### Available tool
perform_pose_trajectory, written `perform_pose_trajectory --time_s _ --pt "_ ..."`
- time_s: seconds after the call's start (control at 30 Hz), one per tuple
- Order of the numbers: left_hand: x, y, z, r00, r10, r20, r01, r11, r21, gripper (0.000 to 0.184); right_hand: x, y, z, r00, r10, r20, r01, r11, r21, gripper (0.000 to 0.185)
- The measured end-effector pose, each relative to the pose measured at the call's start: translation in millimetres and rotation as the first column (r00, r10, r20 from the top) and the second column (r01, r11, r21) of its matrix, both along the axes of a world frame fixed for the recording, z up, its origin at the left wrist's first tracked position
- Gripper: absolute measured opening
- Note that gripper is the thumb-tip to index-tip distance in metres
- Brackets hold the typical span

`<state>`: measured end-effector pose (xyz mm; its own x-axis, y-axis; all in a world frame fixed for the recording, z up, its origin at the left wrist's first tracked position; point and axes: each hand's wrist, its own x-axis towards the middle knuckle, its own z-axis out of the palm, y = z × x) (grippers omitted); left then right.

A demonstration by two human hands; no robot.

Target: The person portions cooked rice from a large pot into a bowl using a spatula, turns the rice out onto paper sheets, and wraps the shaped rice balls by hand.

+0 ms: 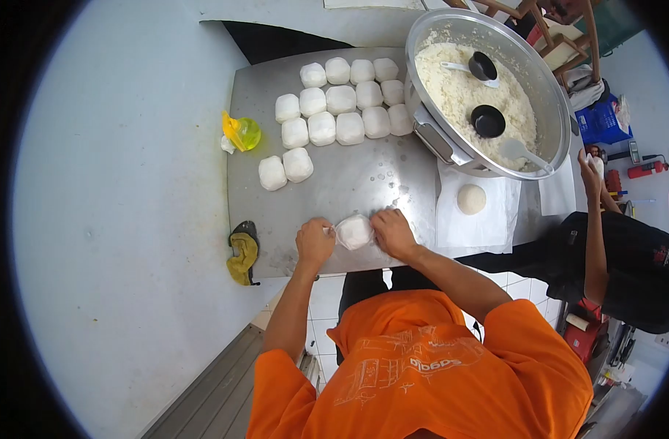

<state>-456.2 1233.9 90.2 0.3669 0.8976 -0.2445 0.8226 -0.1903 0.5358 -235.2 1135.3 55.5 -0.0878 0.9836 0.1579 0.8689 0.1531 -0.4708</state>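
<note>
A white wrapped bundle [354, 232] lies near the front edge of the metal table [334, 201], between my two hands. My left hand [315, 240] is at its left side, fingers closed on the thin wrapping. At its right side is my right hand [394, 233], its fingers bent together against the wrapping. Several similar white bundles [341, 99] stand in rows farther back, with two more [297, 165] nearer me. Right of my hands, a round rice ball [471, 199] rests on white paper [459, 230].
A large metal pot [438, 139] of white rice stands at the back right, with black scoops [488, 121] in it. A yellow-green bag [244, 134] and a yellow-black cloth item [242, 254] lie by the left wall. A co-worker in black [634, 271] stands at right.
</note>
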Motion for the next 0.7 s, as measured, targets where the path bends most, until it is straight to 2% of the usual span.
perform_pose_trajectory --time_s 0.03,0.13,0.23,0.33,0.37,0.43,0.47,0.53,0.57,0.6,0.7 --pt "6.4 0.8 9.6 0.996 0.079 -0.030 -0.079 0.997 -0.024 0.013 3.1 -4.2 -7.2 0.998 0.068 0.013 -0.068 0.998 0.006 0.019" --pt "17.1 0.4 23.7 1.000 -0.013 -0.002 0.013 0.939 0.344 0.011 8.8 -14.6 -8.7 0.973 0.220 0.068 -0.221 0.975 0.016 0.022" --pt "13.7 -11.7 -26.3 0.994 -0.039 -0.102 0.042 0.999 0.023 0.020 14.0 -24.2 2.2 0.954 0.253 0.160 -0.262 0.964 0.042 0.031" --pt "11.4 -37.3 -19.0 1.000 0.021 0.016 -0.023 0.993 0.117 0.029 4.4 -46.8 -3.4 0.954 0.201 0.221 -0.216 0.975 0.048 0.041" --pt "19.7 -45.2 -21.6 0.998 0.062 0.019 -0.064 0.991 0.120 0.030 2.9 -46.2 -7.6 0.963 0.194 0.185 -0.209 0.976 0.067 0.041" --pt "43.0 -68.7 -28.6 0.988 0.154 0.012 -0.154 0.981 0.119 0.034 2.8 -35.2 -11.8 0.978 0.208 -0.016 -0.208 0.969 -0.134 0.037" --pt "60.5 -58.8 -2.3 0.924 0.366 0.108 -0.334 0.913 -0.233 0.038 8.3 -28.3 -8.5 0.977 0.215 -0.013 -0.215 0.975 -0.047 0.037" --pt "56.0 -39.7 11.1 0.801 0.441 0.405 -0.090 0.758 -0.646 0.043 20.2 -16.0 2.7 0.975 0.221 -0.011 -0.218 0.968 0.126 0.038" --pt "56.0 -26.5 17.8 0.691 0.505 0.517 0.106 0.637 -0.764 0.046 30.6 -7.8 22.0 0.962 0.274 -0.012 -0.266 0.940 0.213 0.038" --pt "54.9 -23.8 35.3 0.589 0.606 0.534 0.195 0.534 -0.822 0.057 39.4 -5.9 55.0 0.946 0.325 -0.012 -0.308 0.905 0.293 0.038" --pt "37.4 -27.5 59.5 0.410 0.580 0.704 0.492 0.509 -0.706 0.062 50.5 -25.2 128.9 0.912 0.409 -0.006 -0.369 0.829 0.420 0.038"
